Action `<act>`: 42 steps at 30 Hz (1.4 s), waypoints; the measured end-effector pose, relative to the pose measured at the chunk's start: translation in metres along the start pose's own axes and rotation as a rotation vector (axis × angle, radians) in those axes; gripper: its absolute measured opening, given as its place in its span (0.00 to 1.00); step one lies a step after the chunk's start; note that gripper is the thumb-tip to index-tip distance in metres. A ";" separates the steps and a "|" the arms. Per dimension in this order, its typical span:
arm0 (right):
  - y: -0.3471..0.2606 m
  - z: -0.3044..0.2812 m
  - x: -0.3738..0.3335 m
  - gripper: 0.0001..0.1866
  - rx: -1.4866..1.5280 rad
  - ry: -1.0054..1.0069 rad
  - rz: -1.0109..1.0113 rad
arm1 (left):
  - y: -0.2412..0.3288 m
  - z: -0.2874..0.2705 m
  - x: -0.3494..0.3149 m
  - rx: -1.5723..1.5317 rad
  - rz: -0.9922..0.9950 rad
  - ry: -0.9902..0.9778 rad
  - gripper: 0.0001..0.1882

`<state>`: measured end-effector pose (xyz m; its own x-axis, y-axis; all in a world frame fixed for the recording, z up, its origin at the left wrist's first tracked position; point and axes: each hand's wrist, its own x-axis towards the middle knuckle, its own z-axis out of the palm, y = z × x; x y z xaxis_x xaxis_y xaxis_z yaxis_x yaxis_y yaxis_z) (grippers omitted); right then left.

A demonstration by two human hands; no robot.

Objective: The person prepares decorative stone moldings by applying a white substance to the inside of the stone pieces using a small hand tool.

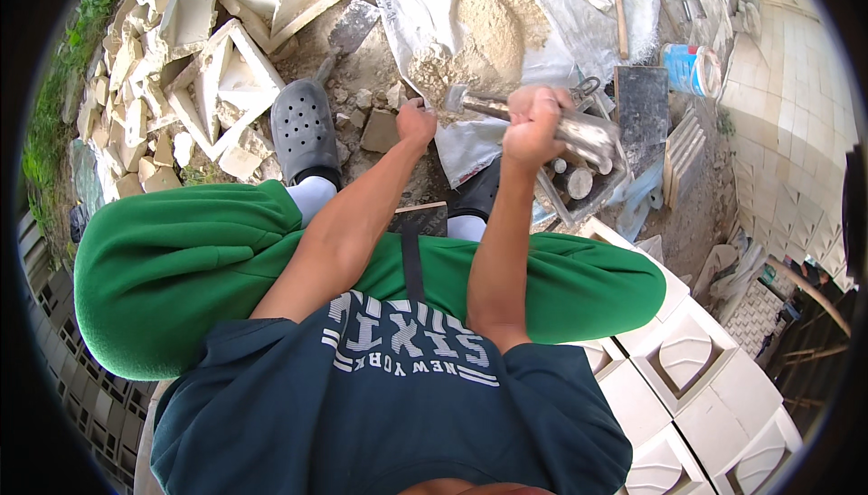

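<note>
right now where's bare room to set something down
Bare: white sheet between powder pile and wooden-handled hammer; dark slab left of blue bucket. Crowded: tool box by the right hand, broken tiles left of the grey clog.

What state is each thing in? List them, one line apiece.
Left hand: closed; anything held is unclear
Right hand: closed around long tool
Long tool: gripped, off the ground
White sheet: spread, creased
Powder: loose, heaped on sheet
Wooden-handled hammer: lying down, unheld
Open container: holding rod-like pieces
Grey clog: worn
</note>
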<state>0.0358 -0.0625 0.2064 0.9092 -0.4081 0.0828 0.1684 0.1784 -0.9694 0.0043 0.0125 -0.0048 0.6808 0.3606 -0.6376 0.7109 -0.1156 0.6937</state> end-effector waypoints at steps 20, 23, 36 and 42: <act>0.022 -0.016 0.014 0.11 0.107 -0.058 0.087 | -0.014 0.002 0.002 0.079 -0.013 -0.011 0.17; -0.001 -0.021 0.015 0.12 0.145 -0.071 -0.027 | -0.015 0.003 0.009 0.038 0.028 -0.019 0.16; -0.006 -0.015 0.003 0.11 0.147 -0.118 -0.023 | -0.022 0.005 0.008 0.037 0.028 -0.011 0.16; 0.023 -0.013 0.007 0.13 0.001 -0.027 0.031 | -0.020 0.005 -0.001 0.042 -0.005 -0.008 0.17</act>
<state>0.0414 -0.0729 0.1813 0.9238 -0.3784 0.0585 0.1399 0.1913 -0.9715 -0.0092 0.0097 -0.0199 0.6781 0.3543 -0.6439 0.7213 -0.1527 0.6756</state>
